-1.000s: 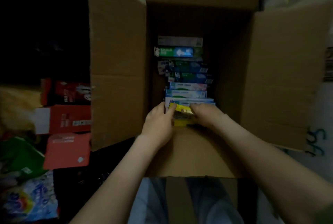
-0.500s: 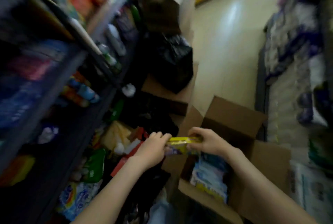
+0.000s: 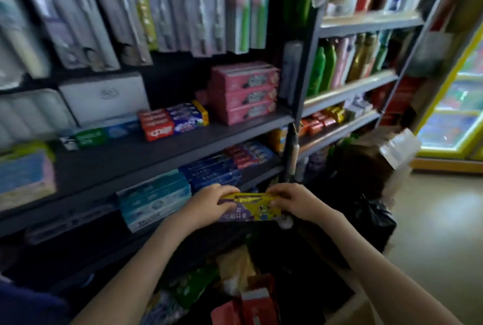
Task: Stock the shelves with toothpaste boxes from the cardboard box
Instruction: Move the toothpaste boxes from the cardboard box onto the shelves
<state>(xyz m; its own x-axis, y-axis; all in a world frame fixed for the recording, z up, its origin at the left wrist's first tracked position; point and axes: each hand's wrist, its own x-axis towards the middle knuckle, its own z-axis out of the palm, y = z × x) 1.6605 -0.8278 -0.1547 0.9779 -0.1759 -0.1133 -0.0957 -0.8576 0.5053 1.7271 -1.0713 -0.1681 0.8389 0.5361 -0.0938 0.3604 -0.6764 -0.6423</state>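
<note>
**Yellow-and-purple toothpaste box gripped in both hands at the lower shelf**

Head view. Pale characters across the purple face of the toothpaste box (image 3: 251, 210), too blurred to read. Long, flat carton, yellow along the top edge and the right part, purple toward the left, with small cartoon-like figures near the right end. Held level and lengthwise, in the air just in front of the lower shelf (image 3: 78, 213), touching no board.

Left hand (image 3: 211, 203) wrapped round the carton's left end, fingers bent over the top edge. Right hand (image 3: 295, 202) clamped on the right end in the same way, fingers curled over the upper edge.

Behind the carton, on that lower shelf:
- teal-and-white boxes (image 3: 154, 196), stacked flat
- beside them, dark blue boxes (image 3: 211, 171)
- printing on both smeared beyond reading

On the dark grey upper shelf (image 3: 146, 155):
- red-and-blue boxes (image 3: 172, 122) with white lettering on the red ends, illegible
- a green box (image 3: 88, 137) to their left
- a stack of pink boxes (image 3: 245, 92) to their right, each with an oval emblem, blurred
- a plain white box (image 3: 104, 97) with a faint round mark

Above, glossy toothbrush blister packs (image 3: 183, 6), hanging in a row. To the right, slim bottles (image 3: 339, 61) in green, pink and gold, upright on a pale metal shelf. Lower right, a crumpled black plastic bag (image 3: 373, 216). At the bottom edge, red packets (image 3: 251, 303).
</note>
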